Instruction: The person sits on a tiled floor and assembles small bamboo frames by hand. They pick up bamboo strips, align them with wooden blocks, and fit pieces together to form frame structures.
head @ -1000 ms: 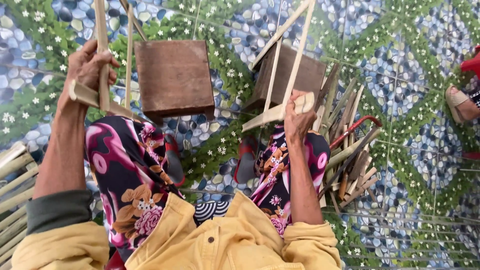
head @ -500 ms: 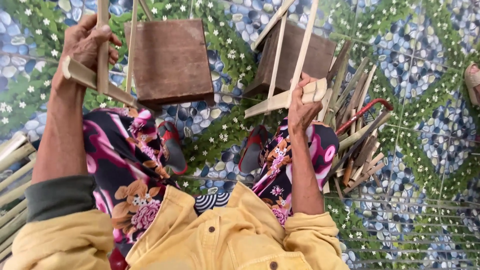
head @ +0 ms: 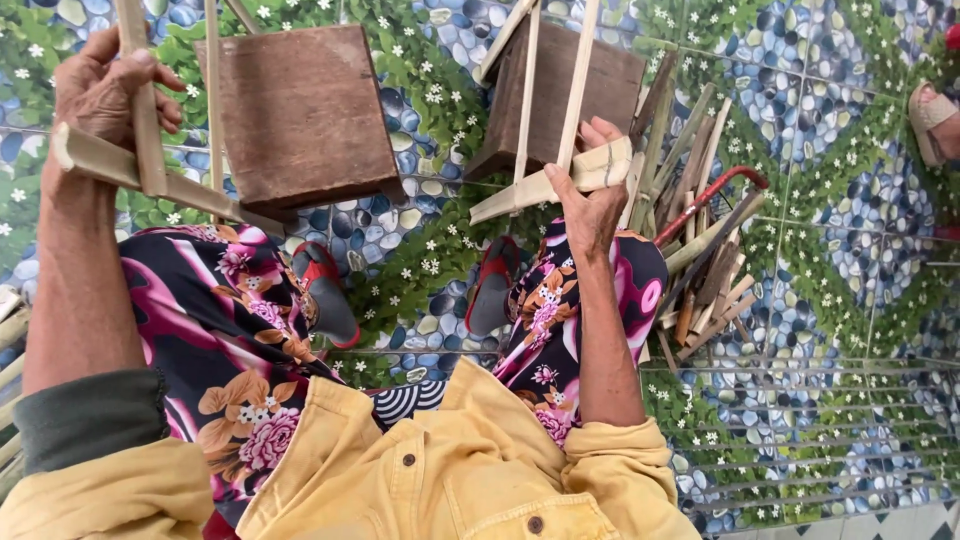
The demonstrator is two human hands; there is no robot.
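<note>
**benchwatcher:** So, going left to right from where I'm standing. The left hand (head: 105, 90) is closed round an upright bamboo slat (head: 140, 100), thumb and fingers wrapped, right where it crosses a thicker bamboo bar (head: 150, 180) that runs slantwise above the left knee. A second thin slat (head: 212, 90) stands just beside it. Behind those there's a brown wooden block (head: 300, 110) lying on the tiled floor (head: 850, 250).

**reedhead:** And the other side?

**benchwatcher:** The right hand (head: 590, 195) is curled over the end of a second bar (head: 555, 185), thumb underneath, fingers on top. Two more slats (head: 575, 80) come up out of that bar, with another wooden block (head: 590, 85) behind them. The bar sits right above the right knee, so the whole thing hangs in front of the lap, between the two red sandals (head: 325, 295).

**reedhead:** How far along would you say it is?

**benchwatcher:** My guess is early to middling. Both bars already have uprights set in them, so some kind of frame is started. But I only count a few slats per side, and I can't tell whether the two halves are joined anywhere, since the tops run out of view.

**reedhead:** Plenty of stock left?

**benchwatcher:** Yep, a loose heap of cut sticks (head: 700, 260) lies just right of the right knee, with a red-handled tool (head: 715, 190) resting on it. Looks to me like a fair bit of fitting is left. Far right edge, someone else's sandalled foot (head: 930, 115), well apart.
</note>
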